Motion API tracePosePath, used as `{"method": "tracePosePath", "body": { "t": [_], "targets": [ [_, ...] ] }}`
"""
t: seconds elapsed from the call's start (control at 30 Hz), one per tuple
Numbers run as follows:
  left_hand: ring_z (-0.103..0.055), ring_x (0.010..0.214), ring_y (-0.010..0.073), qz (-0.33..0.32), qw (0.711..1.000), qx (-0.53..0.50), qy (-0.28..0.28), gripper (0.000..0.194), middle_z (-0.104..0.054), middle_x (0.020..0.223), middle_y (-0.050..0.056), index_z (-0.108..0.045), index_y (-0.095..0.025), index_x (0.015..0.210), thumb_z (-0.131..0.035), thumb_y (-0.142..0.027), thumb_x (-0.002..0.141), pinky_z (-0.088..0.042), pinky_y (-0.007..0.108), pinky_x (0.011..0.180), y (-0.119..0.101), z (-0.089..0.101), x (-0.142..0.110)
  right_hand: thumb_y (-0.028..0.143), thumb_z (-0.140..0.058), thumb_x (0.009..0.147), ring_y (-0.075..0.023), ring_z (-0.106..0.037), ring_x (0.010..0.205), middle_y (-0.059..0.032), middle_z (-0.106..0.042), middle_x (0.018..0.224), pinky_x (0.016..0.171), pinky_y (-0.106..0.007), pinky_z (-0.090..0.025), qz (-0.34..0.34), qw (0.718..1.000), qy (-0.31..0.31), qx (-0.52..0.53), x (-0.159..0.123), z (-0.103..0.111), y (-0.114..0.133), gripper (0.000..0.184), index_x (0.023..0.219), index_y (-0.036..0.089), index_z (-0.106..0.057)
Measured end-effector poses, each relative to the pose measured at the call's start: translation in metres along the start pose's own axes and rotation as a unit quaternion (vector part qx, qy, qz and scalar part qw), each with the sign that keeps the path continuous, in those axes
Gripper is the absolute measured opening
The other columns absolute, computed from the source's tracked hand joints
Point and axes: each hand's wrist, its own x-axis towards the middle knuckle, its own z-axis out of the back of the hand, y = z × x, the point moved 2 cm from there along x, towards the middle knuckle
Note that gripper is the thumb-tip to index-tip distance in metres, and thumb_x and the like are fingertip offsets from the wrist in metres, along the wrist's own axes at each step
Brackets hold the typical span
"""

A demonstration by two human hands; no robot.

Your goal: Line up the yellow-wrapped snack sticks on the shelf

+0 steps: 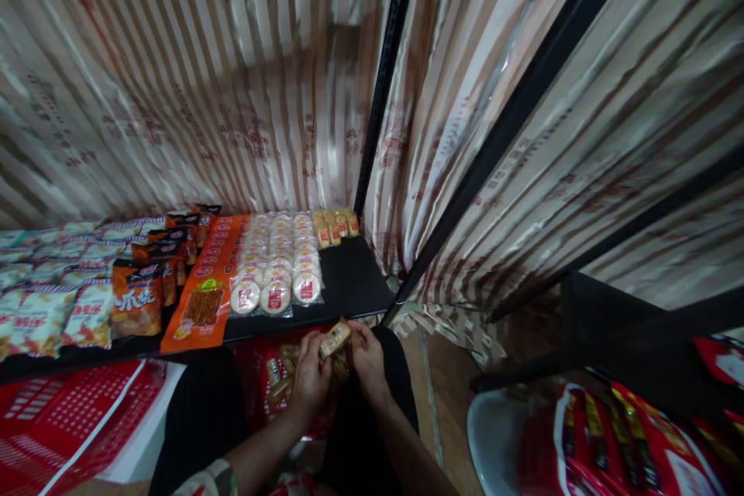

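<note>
My left hand (309, 380) and my right hand (366, 356) meet low in the middle of the view, just below the front edge of a black shelf (354, 279). Together they grip a small yellow-brown snack packet (335, 339), fingers curled round its ends. Under my hands lies a red bag (273, 384) with more of the same small packets inside, resting between my knees. A short row of like packets (335, 226) stands at the back of the shelf.
The shelf carries rows of round white rice-cracker packs (277, 263), a long orange pack (206, 291), orange bags (139, 298) and pale bags (40, 310). A black upright post (377, 101) stands at the corner. Red bags (604, 442) lie at the right, striped curtain (174, 85) behind.
</note>
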Motion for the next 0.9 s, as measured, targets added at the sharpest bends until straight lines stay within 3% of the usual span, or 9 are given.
{"method": "tracePosePath", "body": {
  "t": [0.3,0.67,0.9],
  "targets": [
    [-0.052,0.095,0.0191,0.008,1.000,-0.021,-0.014,0.029,-0.052,0.097,0.007,-0.052,-0.018,0.097,-0.047,-0.013,0.069,-0.044,0.036,0.087,-0.006,-0.004,0.006,0.038,-0.049,0.072,-0.0191,-0.062,0.081,-0.0064,-0.069,0.087,0.073,-0.030,-0.049,0.044,0.998,-0.008,-0.052,0.005,0.004,0.008,0.030,0.086,0.017,-0.066],
    [-0.054,0.090,0.0201,0.019,0.998,-0.038,-0.040,0.021,-0.056,0.089,0.006,-0.052,-0.019,0.090,-0.048,-0.018,0.070,-0.044,0.037,0.084,-0.008,-0.008,0.008,0.038,-0.052,0.069,-0.0178,-0.062,0.075,-0.0074,-0.066,0.086,0.071,-0.029,-0.050,0.000,0.999,0.002,-0.035,0.006,0.000,0.028,0.031,0.086,0.015,-0.063],
    [-0.057,0.090,0.0209,0.047,0.995,-0.082,-0.033,0.023,-0.060,0.091,0.008,-0.054,-0.016,0.092,-0.048,-0.028,0.073,-0.044,0.038,0.084,-0.006,-0.010,0.009,0.039,-0.053,0.070,-0.0186,-0.063,0.078,-0.0080,-0.066,0.089,0.075,-0.031,-0.050,0.009,1.000,0.011,-0.017,0.007,-0.001,0.024,0.031,0.088,0.016,-0.063]
  ]
}}
